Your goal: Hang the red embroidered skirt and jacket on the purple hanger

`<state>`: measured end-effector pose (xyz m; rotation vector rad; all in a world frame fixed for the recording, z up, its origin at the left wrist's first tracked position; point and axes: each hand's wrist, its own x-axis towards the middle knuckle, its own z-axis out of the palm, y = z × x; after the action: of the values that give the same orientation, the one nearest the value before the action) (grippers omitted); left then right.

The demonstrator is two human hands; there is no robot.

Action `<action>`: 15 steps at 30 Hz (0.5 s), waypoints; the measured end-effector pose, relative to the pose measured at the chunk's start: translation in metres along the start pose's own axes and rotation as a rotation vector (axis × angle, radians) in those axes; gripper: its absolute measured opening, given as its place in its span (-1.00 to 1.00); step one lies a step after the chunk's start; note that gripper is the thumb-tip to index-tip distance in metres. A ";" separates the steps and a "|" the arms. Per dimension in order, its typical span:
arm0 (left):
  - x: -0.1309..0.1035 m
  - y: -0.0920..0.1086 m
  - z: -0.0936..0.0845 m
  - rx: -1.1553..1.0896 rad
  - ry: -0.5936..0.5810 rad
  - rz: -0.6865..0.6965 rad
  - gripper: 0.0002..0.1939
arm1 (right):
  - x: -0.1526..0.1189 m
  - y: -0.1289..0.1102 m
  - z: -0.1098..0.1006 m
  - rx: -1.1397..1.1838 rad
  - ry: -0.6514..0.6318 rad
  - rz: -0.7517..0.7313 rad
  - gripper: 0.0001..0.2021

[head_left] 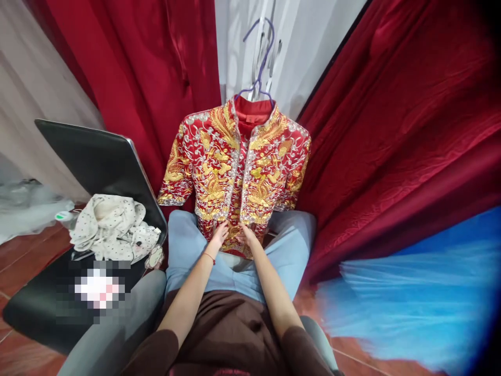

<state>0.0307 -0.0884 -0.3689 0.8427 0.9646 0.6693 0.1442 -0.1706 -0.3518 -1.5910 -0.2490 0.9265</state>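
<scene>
A red jacket [258, 177] with dense gold and silver embroidery hangs upright in front of me, its front panels slightly parted. A purple clothes hanger [260, 68] holds it at the collar. My left hand [220, 234] is closed at the lower front corner of one panel. At the matching corner of the other panel, my right hand [246, 235] is closed too, some of its fingers visible. More embroidered red cloth shows below and between the hands, its lower end between my knees. The fingertips are partly hidden against the fabric.
On my left, a black chair [94, 162] bears a bunched white dotted cloth [113, 227] and a blurred-out object. Red curtains [395, 141] hang on both sides of a white panel. Blue tulle [415, 297] spreads over the tiled floor at right; white tulle [27, 209] lies far left.
</scene>
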 end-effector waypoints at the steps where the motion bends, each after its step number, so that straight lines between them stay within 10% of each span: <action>1: 0.005 0.001 -0.004 -0.056 0.026 -0.025 -0.78 | 0.003 0.004 0.002 0.055 0.002 0.056 -0.70; 15: -0.026 0.009 -0.011 -0.384 -0.149 -0.138 -0.94 | -0.035 0.004 0.000 0.545 -0.106 0.015 -0.62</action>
<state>0.0086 -0.1013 -0.3535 0.4743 0.7212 0.6369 0.1196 -0.1932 -0.3406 -1.0447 -0.0478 0.9898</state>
